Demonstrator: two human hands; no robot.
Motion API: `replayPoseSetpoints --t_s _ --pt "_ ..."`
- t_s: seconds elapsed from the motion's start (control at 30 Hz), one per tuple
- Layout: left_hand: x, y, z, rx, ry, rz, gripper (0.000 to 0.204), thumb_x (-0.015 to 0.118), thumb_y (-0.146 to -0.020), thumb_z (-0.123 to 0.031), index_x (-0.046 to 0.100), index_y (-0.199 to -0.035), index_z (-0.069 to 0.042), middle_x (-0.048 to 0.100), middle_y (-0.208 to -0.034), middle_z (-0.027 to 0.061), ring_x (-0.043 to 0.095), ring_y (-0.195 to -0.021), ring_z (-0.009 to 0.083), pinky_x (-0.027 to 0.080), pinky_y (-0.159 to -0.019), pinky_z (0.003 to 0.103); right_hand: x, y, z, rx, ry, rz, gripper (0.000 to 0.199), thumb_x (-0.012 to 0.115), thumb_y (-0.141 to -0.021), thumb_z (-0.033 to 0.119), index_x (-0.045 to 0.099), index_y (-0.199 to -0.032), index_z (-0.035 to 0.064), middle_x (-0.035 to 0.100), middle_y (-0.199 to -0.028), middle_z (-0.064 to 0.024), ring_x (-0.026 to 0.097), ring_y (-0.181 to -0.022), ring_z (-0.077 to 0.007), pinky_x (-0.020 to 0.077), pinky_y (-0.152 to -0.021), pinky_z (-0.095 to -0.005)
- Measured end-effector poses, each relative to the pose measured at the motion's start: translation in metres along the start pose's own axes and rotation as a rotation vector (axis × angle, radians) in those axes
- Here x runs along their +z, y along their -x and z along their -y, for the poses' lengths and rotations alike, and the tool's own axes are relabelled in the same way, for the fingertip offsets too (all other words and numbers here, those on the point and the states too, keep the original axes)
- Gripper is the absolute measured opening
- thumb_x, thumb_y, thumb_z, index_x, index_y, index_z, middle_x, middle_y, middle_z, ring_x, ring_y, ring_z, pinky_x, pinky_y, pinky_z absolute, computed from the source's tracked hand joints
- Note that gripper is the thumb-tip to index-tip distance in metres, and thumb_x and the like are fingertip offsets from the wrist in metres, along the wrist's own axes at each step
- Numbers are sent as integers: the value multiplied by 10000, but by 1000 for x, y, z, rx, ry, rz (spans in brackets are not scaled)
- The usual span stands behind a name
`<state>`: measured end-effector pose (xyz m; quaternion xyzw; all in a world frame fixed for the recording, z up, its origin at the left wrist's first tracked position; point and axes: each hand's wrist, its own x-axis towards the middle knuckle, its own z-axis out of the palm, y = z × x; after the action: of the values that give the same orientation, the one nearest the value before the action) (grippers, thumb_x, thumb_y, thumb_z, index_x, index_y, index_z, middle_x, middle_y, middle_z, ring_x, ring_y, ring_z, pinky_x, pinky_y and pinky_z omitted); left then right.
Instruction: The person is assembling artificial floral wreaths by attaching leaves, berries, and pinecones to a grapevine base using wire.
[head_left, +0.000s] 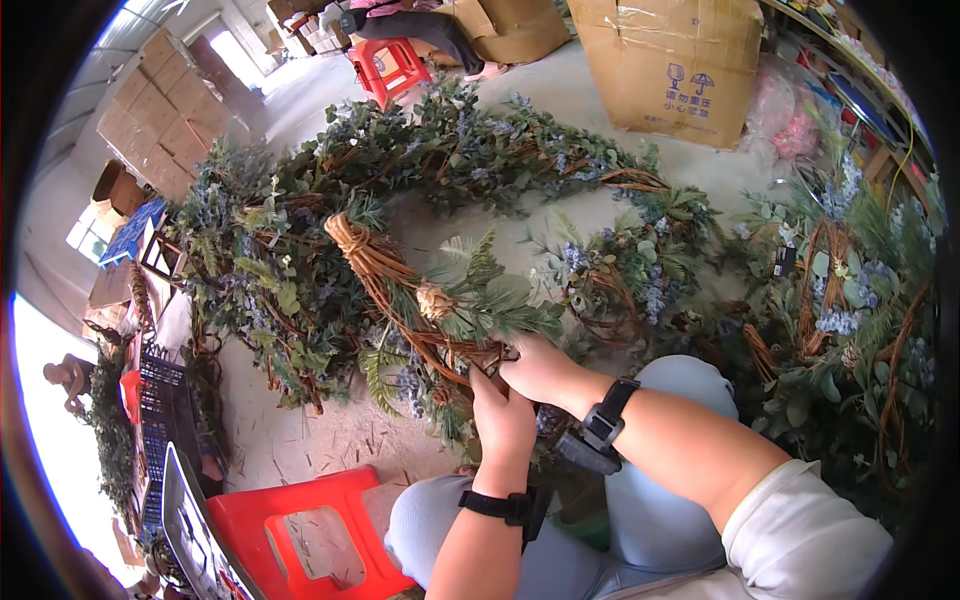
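A teardrop-shaped twig wreath (372, 270) slants over my knees, its bound tip pointing up and left. Fern and pine sprigs, blue berry clusters and a pale tan cone or wooden flower (433, 301) are set along it. My left hand (502, 418) is closed around the lower twigs, fingers pinched near the stems. Beside it, almost touching, my right hand (540, 370) also grips the twigs and greenery there. My fingertips are partly hidden, so any small piece between them cannot be made out.
Finished-looking greenery wreaths (480, 150) lie heaped on the floor ahead, with more wreaths (830, 300) at my right. A red plastic stool (340, 490) stands at lower left, a large cardboard box (665, 70) at the back. A seated person (430, 32) is beyond another red stool (386, 70).
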<state>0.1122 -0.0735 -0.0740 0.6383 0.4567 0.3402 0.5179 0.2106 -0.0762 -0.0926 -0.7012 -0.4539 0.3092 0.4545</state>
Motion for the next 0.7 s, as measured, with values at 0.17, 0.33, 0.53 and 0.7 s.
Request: replayPoseSetpoints --t_s 0.17,0.33,0.53,0.7 --pt "-1 12 -13 96 -146 84 658 513 -820 -6 138 -1358 57 588 -905 131 569 -803 162 458 -738 281 -30 -1 51 109 -15 -42 360 620 -753 256 591 -996 -7 610 -957 -227 579 -886 -379 466 -762 -417" --pt "-11 29 -52 410 44 102 317 487 -829 82 485 -1142 29 582 -834 79 550 -723 109 461 -661 230 -54 1 52 -41 54 -245 314 612 -767 264 606 -968 23 622 -840 -207 595 -804 -362 472 -707 -412" --pt "-64 38 -73 645 69 -101 194 484 -768 112 527 -913 -10 562 -629 48 537 -615 142 430 -785 307 -134 24 73 9 -156 -568 244 559 -867 229 604 -784 4 549 -642 3 483 -615 -99 397 -561 -296" --pt "-83 23 -75 280 601 -259 136 422 -841 60 517 -917 -1 550 -740 68 492 -630 119 412 -600 230 -224 15 77 97 -322 -721 286 535 -863 328 600 -836 51 585 -689 -32 506 -566 -127 389 -517 -267"
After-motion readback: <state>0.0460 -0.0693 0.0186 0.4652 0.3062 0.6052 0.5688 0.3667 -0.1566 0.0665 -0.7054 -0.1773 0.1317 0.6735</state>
